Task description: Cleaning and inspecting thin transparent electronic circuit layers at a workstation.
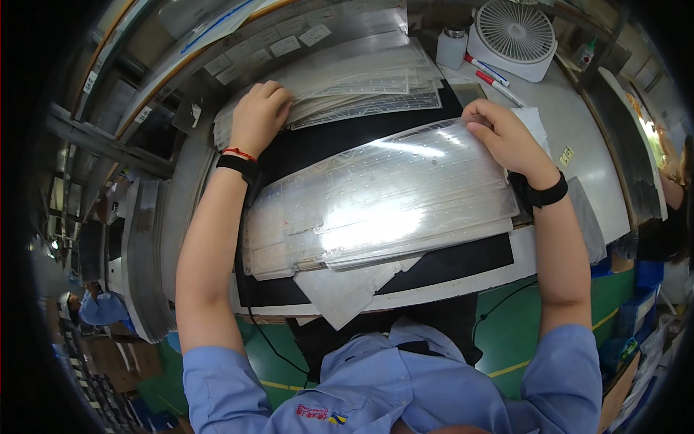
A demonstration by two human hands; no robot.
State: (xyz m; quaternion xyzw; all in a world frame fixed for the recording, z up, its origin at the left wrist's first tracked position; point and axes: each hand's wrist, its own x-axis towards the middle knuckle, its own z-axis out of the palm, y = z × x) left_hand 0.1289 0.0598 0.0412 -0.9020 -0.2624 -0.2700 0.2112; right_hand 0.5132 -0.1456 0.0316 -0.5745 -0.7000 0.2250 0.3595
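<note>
A stack of thin, shiny, silvery sheets (376, 195) dotted with small marks lies on a black mat (463, 257) in front of me. At its far right corner, my right hand (510, 141) pinches the edge of the top sheet between thumb and fingers. Beyond it is a second stack of similar sheets (354, 79), loosely fanned. My left hand (260, 116) rests over the left end of that far stack with fingers curled in. Whatever lies under those fingers is hidden. A white paper sheet (336, 296) pokes out beneath the near stack.
At the back right stand a white fan (515, 36) and a small bottle (452, 48), beside red and blue markers (491, 76). A shelf rail (166, 65) runs along the left. Dark cables (260, 333) hang below the table edge. Another person (101, 307) is at far left.
</note>
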